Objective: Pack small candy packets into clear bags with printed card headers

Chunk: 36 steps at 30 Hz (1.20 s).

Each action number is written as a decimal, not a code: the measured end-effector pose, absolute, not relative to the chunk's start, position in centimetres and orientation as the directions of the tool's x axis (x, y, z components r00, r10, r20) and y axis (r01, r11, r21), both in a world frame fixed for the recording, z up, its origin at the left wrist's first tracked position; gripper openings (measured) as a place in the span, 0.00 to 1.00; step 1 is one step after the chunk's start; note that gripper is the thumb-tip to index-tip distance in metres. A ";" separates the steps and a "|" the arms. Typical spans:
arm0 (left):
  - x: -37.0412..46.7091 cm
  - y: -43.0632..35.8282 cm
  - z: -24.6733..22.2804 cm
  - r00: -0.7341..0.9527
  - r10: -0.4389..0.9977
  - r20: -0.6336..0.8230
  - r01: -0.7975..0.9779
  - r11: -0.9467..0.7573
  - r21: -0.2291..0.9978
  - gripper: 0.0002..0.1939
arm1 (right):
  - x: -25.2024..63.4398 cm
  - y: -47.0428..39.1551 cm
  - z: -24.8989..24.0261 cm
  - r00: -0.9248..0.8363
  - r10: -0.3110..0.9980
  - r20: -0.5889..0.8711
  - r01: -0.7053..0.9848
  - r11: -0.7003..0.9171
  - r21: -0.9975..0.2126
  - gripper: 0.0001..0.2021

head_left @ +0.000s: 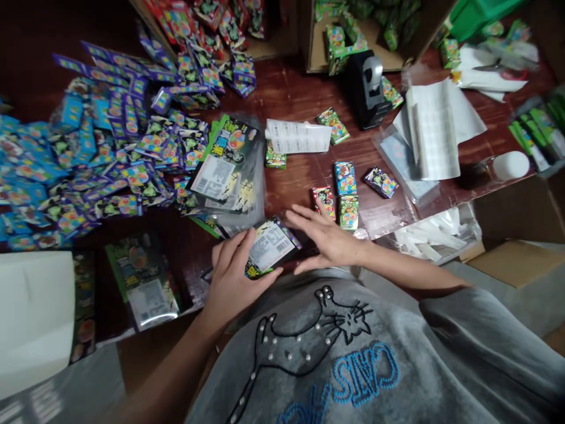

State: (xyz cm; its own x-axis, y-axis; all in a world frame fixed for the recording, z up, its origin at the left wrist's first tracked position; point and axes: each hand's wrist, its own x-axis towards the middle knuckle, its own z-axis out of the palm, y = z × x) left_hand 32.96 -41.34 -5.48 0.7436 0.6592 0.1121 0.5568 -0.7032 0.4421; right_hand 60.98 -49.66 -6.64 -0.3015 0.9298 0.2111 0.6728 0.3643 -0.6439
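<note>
My left hand [232, 274] is closed on a printed plastic packet [271, 244], black and green with a white label panel, at the table's front edge. Its thumb lies along the near side and the fingers along the far left. At the packet's right end is my right hand [331, 238], fingers stretched out and apart; whether its fingertips touch the packet I cannot tell. Just beyond that hand stand a red small box [323, 200], a green small box [348, 212] and a blue small box [345, 178]. More flat printed packets [225, 159] lie fanned beyond my left hand.
Purple small boxes [163, 141] and blue ones [26, 153] are heaped at the left. A black tape dispenser [368, 94] stands before a cardboard box [315, 47]. Label sheets [435, 129] and a white-capped bottle [509, 166] are at the right. A sticker strip [298, 136] lies mid-table.
</note>
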 end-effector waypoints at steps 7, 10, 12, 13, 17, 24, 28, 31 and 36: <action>31.4 -40.7 -6.5 0.805 0.592 0.046 0.528 -0.749 0.400 0.47 | 68.4 -48.3 -5.5 -0.224 0.972 0.064 0.860 0.228 -0.456 0.55; 31.1 -40.7 -6.8 0.821 0.571 0.021 0.517 -0.758 0.397 0.49 | 69.6 -47.4 -4.8 -0.327 0.945 0.031 0.804 0.295 -0.516 0.47; 31.2 -40.7 -6.8 0.827 0.562 0.011 0.511 -0.759 0.403 0.49 | 68.5 -47.0 -4.4 -0.426 0.903 0.052 0.710 0.370 -0.599 0.45; 31.3 -40.7 -6.7 0.832 0.555 0.011 0.502 -0.760 0.412 0.49 | 67.6 -46.9 -4.2 -0.476 0.877 0.065 0.658 0.404 -0.636 0.44; 31.8 -40.7 -6.0 0.840 0.541 0.044 0.471 -0.766 0.436 0.49 | 65.1 -46.4 -4.5 -0.571 0.817 0.081 0.551 0.455 -0.700 0.39; 33.3 -41.3 -6.7 0.784 0.619 0.039 0.565 -0.738 0.368 0.46 | 62.3 -46.9 -6.9 -0.566 0.824 0.038 0.606 0.447 -0.659 0.50; 34.0 -41.0 -7.4 0.831 0.555 0.047 0.504 -0.785 0.361 0.44 | 61.7 -49.0 -6.8 -0.527 0.850 -0.016 0.674 0.406 -0.618 0.55; 34.2 -40.5 -7.3 0.855 0.518 0.033 0.479 -0.811 0.336 0.44 | 64.9 -51.1 -5.7 -0.333 0.943 0.022 0.806 0.297 -0.512 0.55; 34.8 -40.2 -7.0 0.868 0.495 0.027 0.455 -0.819 0.350 0.45 | 71.2 -54.0 -5.2 -0.097 0.995 0.035 0.904 0.102 -0.416 0.38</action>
